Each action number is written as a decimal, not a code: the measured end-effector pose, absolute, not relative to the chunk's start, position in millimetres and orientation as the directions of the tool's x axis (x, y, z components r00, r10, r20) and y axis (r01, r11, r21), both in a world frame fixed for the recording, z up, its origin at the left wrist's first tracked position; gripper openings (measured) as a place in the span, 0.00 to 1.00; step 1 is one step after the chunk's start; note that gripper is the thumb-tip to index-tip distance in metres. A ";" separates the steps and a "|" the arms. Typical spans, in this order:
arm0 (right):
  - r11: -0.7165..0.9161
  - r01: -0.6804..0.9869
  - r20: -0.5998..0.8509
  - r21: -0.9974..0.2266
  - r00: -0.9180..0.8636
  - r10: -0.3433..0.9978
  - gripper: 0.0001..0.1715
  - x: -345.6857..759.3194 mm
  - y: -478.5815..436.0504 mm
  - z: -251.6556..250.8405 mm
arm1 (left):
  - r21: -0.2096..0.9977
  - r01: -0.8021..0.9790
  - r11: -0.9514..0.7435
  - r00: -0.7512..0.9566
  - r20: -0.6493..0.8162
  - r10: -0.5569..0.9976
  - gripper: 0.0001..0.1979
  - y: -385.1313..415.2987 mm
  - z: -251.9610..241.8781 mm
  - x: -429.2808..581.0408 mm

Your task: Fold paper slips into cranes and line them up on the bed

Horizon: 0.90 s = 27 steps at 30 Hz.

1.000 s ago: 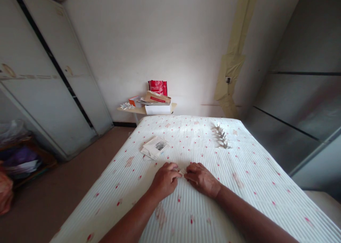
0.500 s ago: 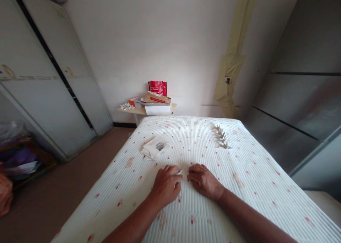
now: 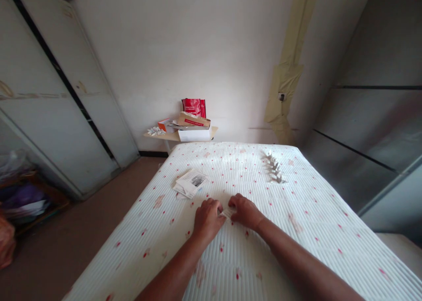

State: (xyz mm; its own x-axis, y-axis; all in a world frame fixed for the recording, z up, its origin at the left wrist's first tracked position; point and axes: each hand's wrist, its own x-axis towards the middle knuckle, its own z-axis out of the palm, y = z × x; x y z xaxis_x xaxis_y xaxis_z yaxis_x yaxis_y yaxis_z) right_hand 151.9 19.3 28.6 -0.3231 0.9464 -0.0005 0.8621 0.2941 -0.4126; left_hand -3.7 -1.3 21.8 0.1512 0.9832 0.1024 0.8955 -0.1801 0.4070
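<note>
Between my two hands is a small folded piece of printed paper (image 3: 227, 213), low over the bed's ribbed white cover (image 3: 237, 257). My left hand (image 3: 208, 217) is closed on its left end, fingers bent. On the right end, my right hand (image 3: 245, 211) pinches it with curled fingers. Most of the paper is hidden by the fingers, so its full shape does not show. A loose pile of printed paper squares (image 3: 191, 183) lies beyond my left hand. Several folded paper cranes (image 3: 274, 168) stand in a row farther off to the right.
Behind the bed, a small table (image 3: 169, 136) bears a white box (image 3: 194, 135), a red bag (image 3: 194, 107) and a heap of white folded pieces (image 3: 156, 131). Pale cabinets (image 3: 99, 99) stand at left, a grey wardrobe (image 3: 369, 116) at right. A wall socket (image 3: 281, 96) is taped around.
My right hand has shifted slightly up and left, its fingers more curled on the paper. My left hand has turned a little more upright. The paper pile and cranes stay in place.
</note>
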 end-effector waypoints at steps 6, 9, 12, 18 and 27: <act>0.337 0.859 0.000 -0.386 -0.366 0.931 0.15 149.6 21.2 27.5 | 0.401 0.893 -0.203 0.192 0.068 0.979 0.04 0.3 19.7 -6.0; 0.333 0.859 -0.019 -0.390 -0.369 0.929 0.14 148.9 19.5 28.6 | 0.416 0.886 -0.204 0.192 0.072 0.979 0.04 0.0 20.0 -6.0; 0.322 0.866 -0.042 -0.382 -0.364 0.930 0.13 148.0 18.0 32.2 | 0.427 0.879 -0.212 0.182 0.110 0.977 0.03 -1.2 18.6 -5.7; 0.397 0.838 0.009 -0.373 -0.425 0.905 0.07 151.6 13.3 32.2 | 0.421 0.842 -0.337 0.254 0.242 0.936 0.05 -1.9 8.9 -6.2; 0.660 0.751 0.478 0.005 -0.582 0.658 0.13 160.2 7.9 11.7 | 0.003 0.741 -0.672 0.562 0.545 0.622 0.10 3.3 4.6 -8.9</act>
State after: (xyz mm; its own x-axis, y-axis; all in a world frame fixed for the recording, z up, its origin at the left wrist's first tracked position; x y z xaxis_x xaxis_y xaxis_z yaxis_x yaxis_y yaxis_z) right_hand 160.2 7.9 11.7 -0.5816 0.6582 0.4779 0.7511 0.6601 0.0050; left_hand -8.9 3.3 4.6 0.5620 0.6223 0.5449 0.7407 -0.6718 0.0033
